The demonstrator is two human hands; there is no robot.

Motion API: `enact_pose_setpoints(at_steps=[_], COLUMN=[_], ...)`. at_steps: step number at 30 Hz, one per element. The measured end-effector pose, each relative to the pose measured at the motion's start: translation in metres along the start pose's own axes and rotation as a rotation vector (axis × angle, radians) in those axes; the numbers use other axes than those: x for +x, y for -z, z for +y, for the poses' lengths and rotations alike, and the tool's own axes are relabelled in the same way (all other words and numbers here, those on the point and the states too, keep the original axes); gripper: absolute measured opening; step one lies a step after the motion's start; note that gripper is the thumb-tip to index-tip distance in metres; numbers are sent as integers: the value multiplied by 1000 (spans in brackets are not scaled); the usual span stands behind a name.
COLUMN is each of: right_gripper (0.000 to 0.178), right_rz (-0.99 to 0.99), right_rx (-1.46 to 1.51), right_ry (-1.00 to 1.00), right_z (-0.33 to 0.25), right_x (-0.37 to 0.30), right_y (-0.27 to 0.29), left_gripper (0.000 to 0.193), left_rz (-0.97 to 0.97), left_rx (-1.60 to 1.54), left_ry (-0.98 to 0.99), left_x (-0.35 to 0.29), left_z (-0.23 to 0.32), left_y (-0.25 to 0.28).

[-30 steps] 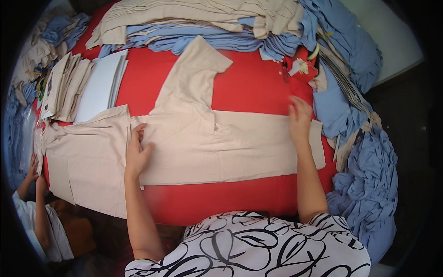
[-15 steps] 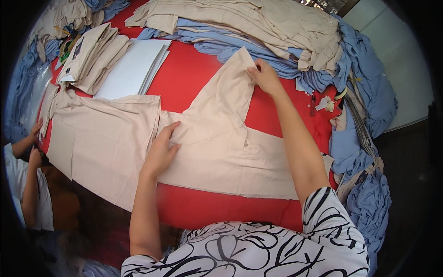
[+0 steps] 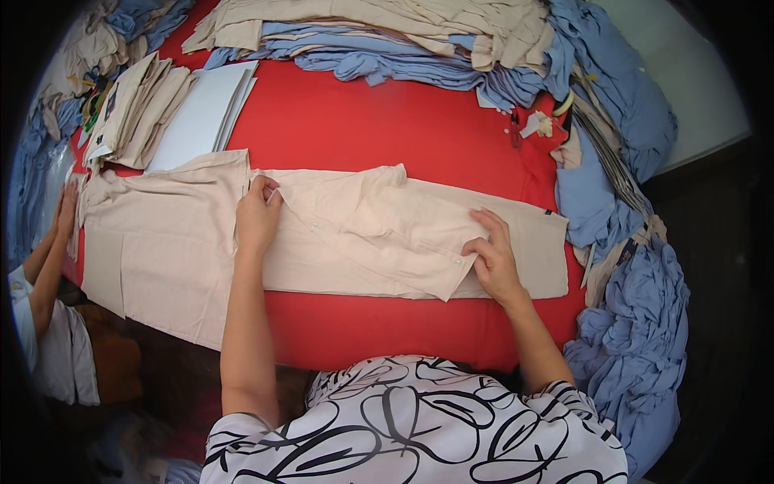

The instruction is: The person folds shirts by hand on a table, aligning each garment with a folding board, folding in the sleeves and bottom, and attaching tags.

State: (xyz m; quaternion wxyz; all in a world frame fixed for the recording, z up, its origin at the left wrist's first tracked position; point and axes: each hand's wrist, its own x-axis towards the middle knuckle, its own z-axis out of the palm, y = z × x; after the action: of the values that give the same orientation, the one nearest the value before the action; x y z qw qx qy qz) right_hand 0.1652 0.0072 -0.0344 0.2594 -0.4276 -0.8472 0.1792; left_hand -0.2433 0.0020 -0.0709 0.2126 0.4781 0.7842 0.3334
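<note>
A beige shirt (image 3: 355, 270) lies across the red-covered table, its upper layer folded over and somewhat wrinkled. My left hand (image 3: 258, 216) is closed at the left end of this layer, fingertips pinching the cloth. At the right, my right hand (image 3: 496, 262) rests on the shirt beside a loose, buttoned corner; thumb and fingers are apart. Under that corner, a flat beige strip with a small dark label (image 3: 550, 213) stretches to the right. Another beige garment (image 3: 173, 258) lies against the left end and hangs over the table's front edge.
White sheets (image 3: 197, 113) and folded beige garments (image 3: 141, 113) stand at the back left. Beige and blue garments (image 3: 387, 48) are heaped along the far edge, more blue cloth (image 3: 629, 363) at the right. Another person's hands (image 3: 63, 214) are at the far left.
The raised beige flap has come down toward me and to the right, onto the shirt. My right hand has moved nearer with it; my left hand now pinches cloth farther left.
</note>
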Motion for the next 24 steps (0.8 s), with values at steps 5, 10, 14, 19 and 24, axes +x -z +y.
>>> enact_pose_setpoints(at_steps=[5,10,14,19,24], right_gripper=[29,29,27,27,39], right_rz=[249,253,206,307,298], right_rx=[-27,306,435,205,247], right_ry=[-171,-284,-299,-261,-572], right_z=[17,39,54,37,50], right_x=[-28,-33,-30,-26,-62], right_y=[-17,-9,-2,-2,-7], left_gripper=[15,13,14,20,22], left_rz=[-27,-78,-58,39,354], left_rx=[-102,-64,-34,136,274], left_ry=[-245,-347,-418,-516,-667], left_x=[-13,-19,-23,-31,-77], left_z=[-13,-20,-24,-16,56], left_y=[-2,0,-6,-3,-25])
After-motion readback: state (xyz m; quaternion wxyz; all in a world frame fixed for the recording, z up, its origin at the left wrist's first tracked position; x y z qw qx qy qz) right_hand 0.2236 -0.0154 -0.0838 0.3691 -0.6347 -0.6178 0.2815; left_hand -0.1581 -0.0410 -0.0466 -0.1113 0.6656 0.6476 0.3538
